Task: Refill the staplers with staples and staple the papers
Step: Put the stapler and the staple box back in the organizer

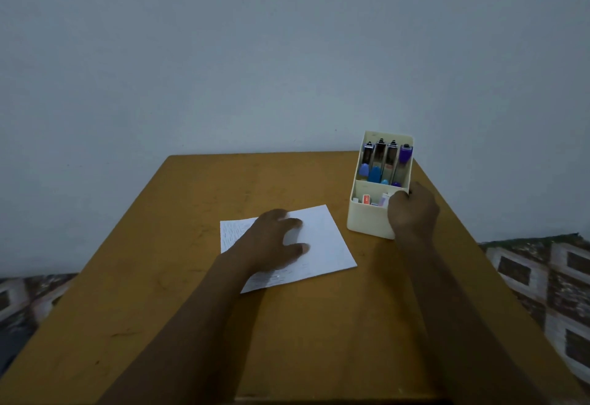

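**Staple supplies are reached for while the papers are held down**

The opening step of the task appears to be in hand: nothing is yet taken out for refilling. The papers lie near the middle of the wooden table, turned slightly askew, and are pressed flat by the left hand, whose fingers are spread across the top sheet. The right hand is placed at the front right corner of a cream organiser standing just beside the papers. Four staplers, blue and purple, are stood upright in its rear compartment, and small staple boxes are seen in the lower front compartment.

The next move is judged to call for one staple box, or one stapler, being lifted clear of the organiser without the light container being tipped. A stapler then has to be opened before any staples can be loaded.

Much is obscured. The right fingers are curled over the front compartment's rim and hidden behind the back of the hand, so it cannot be told whether a box is pinched, the wall is gripped, or nothing is held. The dim light blurs the labels on the boxes. How many sheets are stacked cannot be made out, nor whether any stapler is already loaded.
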{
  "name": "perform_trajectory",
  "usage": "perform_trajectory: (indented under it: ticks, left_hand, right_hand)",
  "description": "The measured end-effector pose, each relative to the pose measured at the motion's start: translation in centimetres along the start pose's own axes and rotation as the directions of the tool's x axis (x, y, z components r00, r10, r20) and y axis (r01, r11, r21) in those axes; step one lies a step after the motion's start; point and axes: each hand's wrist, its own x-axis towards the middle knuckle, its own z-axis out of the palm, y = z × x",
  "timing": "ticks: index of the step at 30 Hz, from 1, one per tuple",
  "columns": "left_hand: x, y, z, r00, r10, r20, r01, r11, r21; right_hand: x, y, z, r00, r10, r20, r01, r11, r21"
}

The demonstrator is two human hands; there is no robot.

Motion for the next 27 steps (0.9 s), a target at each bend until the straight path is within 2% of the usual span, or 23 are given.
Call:
perform_trajectory:
  ticks: [4, 9, 17, 22, 27]
  left_hand:
    - [-0.1, -0.2, 0.3, 0.997, -0.012, -0.071, 0.012, 1.0, -0.001]
    - [0.2, 0.0, -0.2, 0.996, 0.044, -0.072, -0.041, 0.998, 0.044]
    - [2.2, -1.1, -0.3, 0.997, 0.08, -0.015, -0.08, 0.996, 0.03]
    - [3.1, -1.7, -0.1, 0.997, 0.082, -0.005, -0.082, 0.996, 0.018]
    - [3.4, -2.3, 0.1, 0.993, 0.12, -0.006, -0.12, 0.992, 0.031]
  right_hand:
    - [-1.0, -0.1, 0.2, 0.999, -0.046, 0.026, 0.046, 0.999, 0.002]
    - [-2.0, -0.5, 0.7, 0.991, -0.132, 0.031, 0.132, 0.991, -0.009]
    - [-3.2, -1.6, 1.8, 0.979, -0.181, 0.094, 0.19, 0.977, -0.094]
    - [-4.2, 0.0, 2.9, 0.95, -0.311, 0.02, 0.312, 0.95, -0.036]
    - [-4.4, 0.0, 2.9, 0.945, -0.328, 0.0, 0.328, 0.945, -0.012]
